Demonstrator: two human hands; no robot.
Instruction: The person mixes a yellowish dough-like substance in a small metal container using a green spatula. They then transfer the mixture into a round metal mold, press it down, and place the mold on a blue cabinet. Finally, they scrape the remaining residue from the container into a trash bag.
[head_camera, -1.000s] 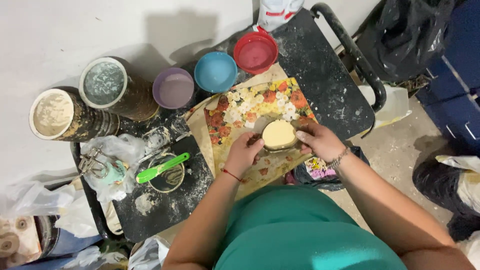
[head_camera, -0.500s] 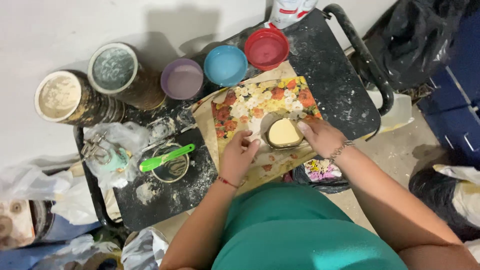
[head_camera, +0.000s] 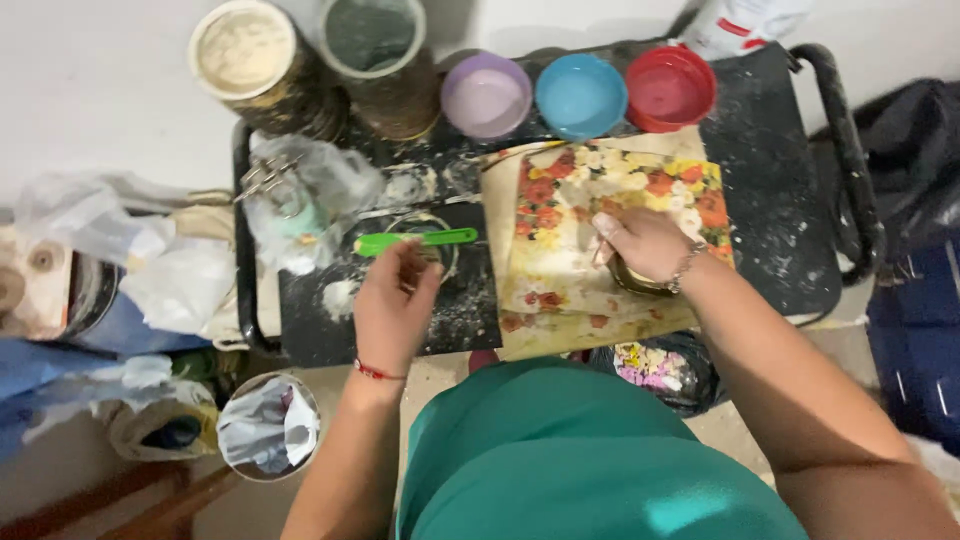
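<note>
My right hand lies over a small round tin, fingers wrapped around its top, on a floral cloth spread over a black, flour-dusted table. The tin's contents are hidden under the hand. My left hand hovers to the left of the cloth. Its curled fingertips are just below a green-handled tool that lies across a small glass bowl, and I see nothing in that hand.
Purple, blue and red bowls line the table's far edge. Two big tins stand to their left. A plastic bag with a whisk sits left of the glass bowl. A bucket is on the floor.
My left hand has left the round tin and moved left to the green tool. My right hand now covers the tin alone. The view has shifted closer over the table.
</note>
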